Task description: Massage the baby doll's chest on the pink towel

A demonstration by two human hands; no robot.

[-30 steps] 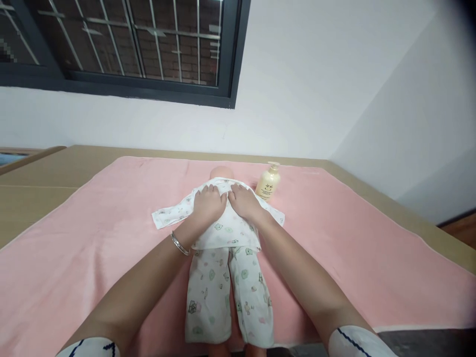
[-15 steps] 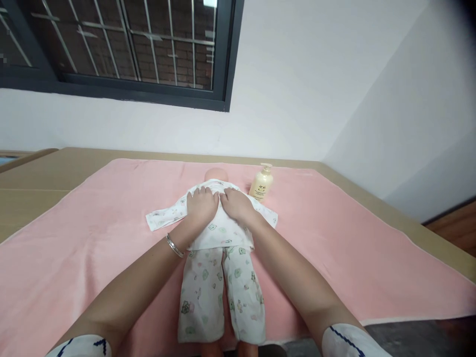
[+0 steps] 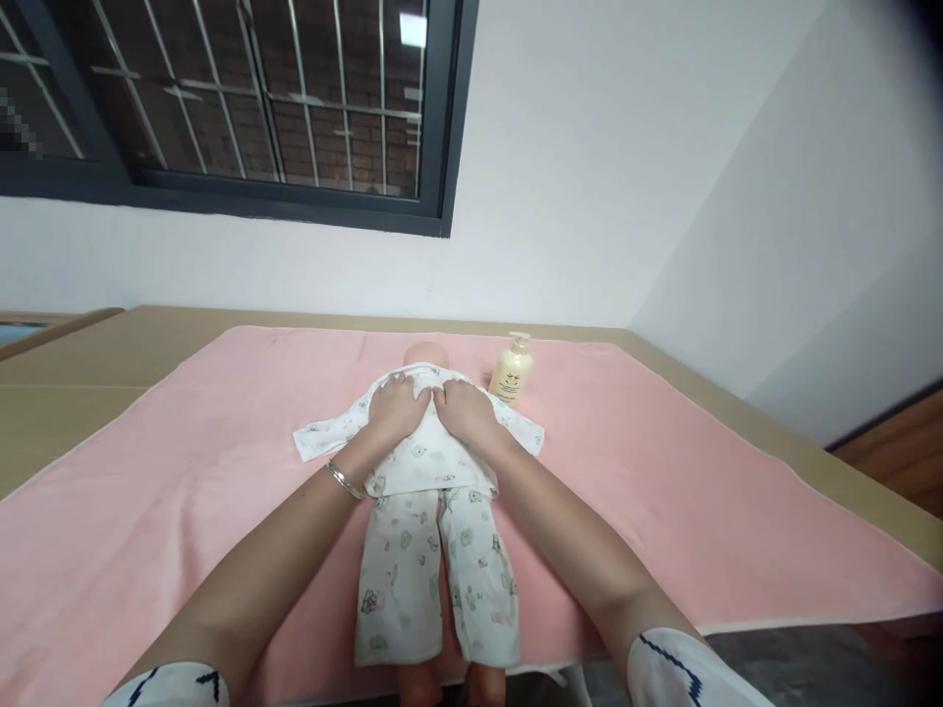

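Observation:
A baby doll [image 3: 426,353] lies stretched out in a white patterned top [image 3: 431,462] and matching trousers [image 3: 402,579], its bare feet at the near edge. Which way it faces I cannot tell. My left hand [image 3: 398,407] rests flat on the left side of its upper body, fingers extended, with a silver bangle on the wrist. Beside it, my right hand [image 3: 466,410] lies flat on the right side, the two thumbs close together at the middle. Neither hand grips anything. The doll's sleeves spread out to both sides.
A pale yellow pump bottle [image 3: 511,371] stands just beyond the doll's right sleeve. Under everything is a pink blanket [image 3: 648,501] on a tan surface [image 3: 74,412]. Behind rises a white wall [image 3: 545,196] with a dark-framed barred window [image 3: 295,108].
The view has tilted up slightly, so the scene sits a bit differently in the frame. Both hands stay on the doll's upper body, with hardly any shift.

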